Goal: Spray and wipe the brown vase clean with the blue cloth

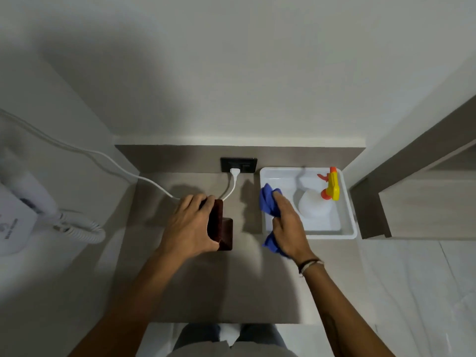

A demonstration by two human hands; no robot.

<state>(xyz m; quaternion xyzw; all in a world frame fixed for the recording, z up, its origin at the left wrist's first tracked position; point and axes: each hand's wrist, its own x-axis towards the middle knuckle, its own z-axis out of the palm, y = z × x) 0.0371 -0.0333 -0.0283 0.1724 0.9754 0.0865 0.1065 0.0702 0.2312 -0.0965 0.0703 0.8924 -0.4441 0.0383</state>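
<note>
The brown vase [223,229], dark and boxy, stands on the grey-brown counter [206,284] near its middle. My left hand [189,225] wraps around its left side and top, hiding much of it. My right hand [288,225] grips the blue cloth [269,200], which bunches out above and below my fist over the left edge of the white tray [347,231]. In the tray stands a white spray bottle [315,206] with a yellow and orange trigger head.
A black wall socket [238,164] sits behind the vase, with a white plug and cable running left. A white wall hairdryer [23,210] with a coiled cord hangs on the left. A grey shelf unit [412,189] borders the counter on the right.
</note>
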